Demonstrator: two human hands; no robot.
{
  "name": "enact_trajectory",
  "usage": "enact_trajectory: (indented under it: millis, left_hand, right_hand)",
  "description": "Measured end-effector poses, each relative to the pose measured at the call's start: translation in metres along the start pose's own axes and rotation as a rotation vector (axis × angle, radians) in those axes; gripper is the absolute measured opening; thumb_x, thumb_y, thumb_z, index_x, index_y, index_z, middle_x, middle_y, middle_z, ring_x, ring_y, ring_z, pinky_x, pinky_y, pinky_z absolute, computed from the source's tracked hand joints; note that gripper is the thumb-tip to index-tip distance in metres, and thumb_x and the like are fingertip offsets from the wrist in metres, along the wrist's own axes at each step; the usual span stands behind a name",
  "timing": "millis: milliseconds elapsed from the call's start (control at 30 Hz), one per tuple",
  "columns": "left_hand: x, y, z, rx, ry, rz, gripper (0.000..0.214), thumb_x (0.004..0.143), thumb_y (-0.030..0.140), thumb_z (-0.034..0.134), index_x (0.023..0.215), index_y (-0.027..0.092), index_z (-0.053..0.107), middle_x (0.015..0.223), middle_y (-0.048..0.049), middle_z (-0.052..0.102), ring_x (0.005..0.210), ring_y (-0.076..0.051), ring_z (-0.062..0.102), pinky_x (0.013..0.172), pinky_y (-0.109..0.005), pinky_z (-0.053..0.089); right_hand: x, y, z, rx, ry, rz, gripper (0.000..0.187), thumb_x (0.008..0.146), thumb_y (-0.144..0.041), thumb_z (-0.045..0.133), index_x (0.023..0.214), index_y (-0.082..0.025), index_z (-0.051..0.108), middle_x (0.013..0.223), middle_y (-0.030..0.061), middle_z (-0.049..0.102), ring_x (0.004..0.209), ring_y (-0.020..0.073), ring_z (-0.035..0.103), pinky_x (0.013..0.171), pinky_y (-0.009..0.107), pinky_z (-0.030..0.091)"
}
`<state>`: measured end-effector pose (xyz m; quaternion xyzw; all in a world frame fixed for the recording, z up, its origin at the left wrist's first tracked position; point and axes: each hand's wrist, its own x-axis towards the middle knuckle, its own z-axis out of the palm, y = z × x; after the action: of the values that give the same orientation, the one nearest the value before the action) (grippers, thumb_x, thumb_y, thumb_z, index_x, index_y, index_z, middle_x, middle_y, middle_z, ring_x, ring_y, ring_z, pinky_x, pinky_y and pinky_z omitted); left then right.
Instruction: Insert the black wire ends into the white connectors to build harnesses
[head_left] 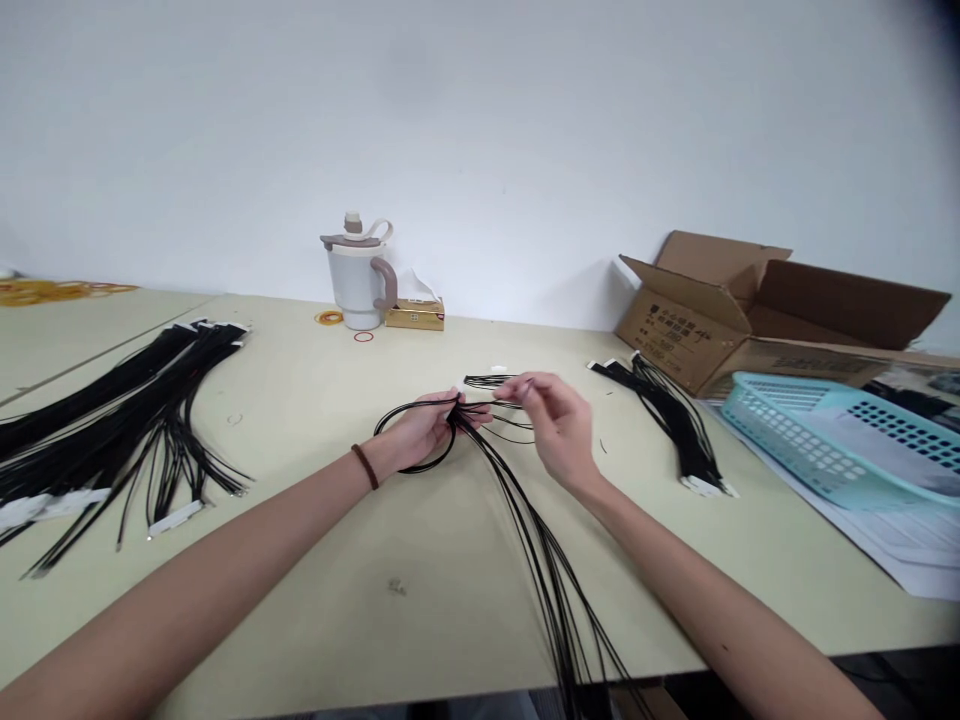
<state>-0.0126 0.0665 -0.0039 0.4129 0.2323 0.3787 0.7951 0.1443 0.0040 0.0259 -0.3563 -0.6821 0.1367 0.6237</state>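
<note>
My left hand (426, 428) grips a bundle of thin black cables (540, 560) at the middle of the table, where the cables bend into a loop. The long ends trail toward me and hang over the front edge. My right hand (551, 420) is just right of the left one, its fingertips pinching the short ends of the same bundle. A brown band sits on my left wrist.
A large heap of black cables (112, 420) lies at the left, a smaller bunch (671, 415) at the right. An open cardboard box (757, 310), a teal plastic basket (832, 440), a white jug (358, 275), a tissue box (415, 313) and rubber bands (330, 317) stand behind.
</note>
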Motion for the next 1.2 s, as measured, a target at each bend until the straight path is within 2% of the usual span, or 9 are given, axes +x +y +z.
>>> enact_trajectory:
  millis: [67,133,233,333,500,567,667,800,1200]
  left_hand:
    - [-0.001,0.001,0.001,0.026,0.024,-0.002,0.009,0.080,0.021,0.054,0.075,0.014,0.056,0.086,-0.0115,0.069,0.084,-0.021,0.065,0.090,-0.033,0.041]
    - [-0.002,0.001,0.001,0.048,0.059,0.001,0.007,0.079,0.018,0.054,0.074,0.015,0.054,0.090,-0.0124,0.069,0.087,-0.021,0.065,0.092,-0.033,0.040]
    - [-0.002,0.001,-0.001,0.060,0.076,0.008,0.005,0.080,0.016,0.051,0.075,0.015,0.053,0.091,-0.0118,0.069,0.091,-0.021,0.065,0.095,-0.033,0.038]
    - [-0.001,0.000,-0.004,0.050,0.068,0.019,0.006,0.081,0.015,0.050,0.076,0.016,0.053,0.093,-0.0105,0.069,0.093,-0.020,0.064,0.097,-0.033,0.036]
    - [-0.001,0.002,0.001,0.026,0.075,0.062,0.013,0.083,0.018,0.049,0.073,0.015,0.056,0.086,-0.0101,0.070,0.084,-0.019,0.065,0.094,-0.033,0.038]
    - [-0.001,0.002,0.003,0.021,0.087,0.066,0.017,0.083,0.019,0.048,0.070,0.015,0.058,0.077,-0.0078,0.069,0.074,-0.017,0.064,0.088,-0.031,0.041]
    - [0.001,0.001,0.004,0.003,0.100,0.068,0.020,0.083,0.017,0.049,0.067,0.014,0.061,0.067,-0.0039,0.066,0.064,-0.013,0.060,0.079,-0.027,0.044]
    - [0.003,-0.002,0.001,-0.021,0.063,0.084,0.016,0.080,0.016,0.054,0.066,0.014,0.062,0.065,-0.0020,0.064,0.063,-0.011,0.058,0.073,-0.024,0.044]
    - [0.001,0.000,0.004,0.010,0.082,0.077,0.014,0.079,0.020,0.057,0.068,0.013,0.061,0.066,-0.0034,0.064,0.064,-0.013,0.059,0.075,-0.027,0.043]
  right_hand:
    - [0.006,-0.001,-0.006,0.091,0.224,0.068,0.015,0.087,-0.032,0.048,0.088,-0.020,0.057,0.072,-0.0010,0.058,0.063,0.0103,0.059,0.060,0.027,0.053]
    - [0.014,0.002,-0.015,0.073,0.414,0.073,0.018,0.086,-0.035,0.049,0.092,-0.020,0.057,0.069,-0.0023,0.052,0.053,0.0072,0.051,0.047,0.022,0.045]
    - [0.024,0.007,-0.031,-0.173,0.543,-0.013,0.022,0.085,-0.035,0.050,0.099,-0.021,0.061,0.072,0.0000,0.052,0.053,0.0074,0.047,0.041,0.020,0.036]
    - [0.025,0.007,-0.038,-0.507,0.463,-0.222,0.014,0.083,-0.027,0.054,0.088,-0.020,0.066,0.070,0.0020,0.056,0.057,0.0101,0.048,0.047,0.024,0.037]
    - [0.007,0.010,-0.018,-0.771,0.018,-0.500,0.009,0.083,-0.017,0.054,0.077,-0.018,0.060,0.062,0.0010,0.057,0.057,0.0105,0.049,0.053,0.023,0.039]
    - [0.000,0.013,-0.008,-0.838,-0.056,-0.544,0.010,0.083,-0.017,0.053,0.075,-0.018,0.058,0.060,0.0003,0.055,0.057,0.0106,0.048,0.053,0.023,0.037]
    - [-0.005,0.017,0.001,-0.908,-0.076,-0.586,0.014,0.084,-0.017,0.052,0.070,-0.018,0.055,0.058,-0.0007,0.052,0.056,0.0104,0.045,0.053,0.022,0.035]
    - [-0.005,0.018,0.003,-0.964,-0.075,-0.606,0.018,0.083,-0.016,0.052,0.065,-0.018,0.053,0.056,-0.0013,0.049,0.055,0.0101,0.042,0.054,0.022,0.033]
    - [-0.006,0.021,0.004,-0.976,-0.064,-0.641,0.018,0.084,-0.016,0.051,0.066,-0.018,0.051,0.056,-0.0018,0.047,0.057,0.0106,0.041,0.055,0.022,0.032]
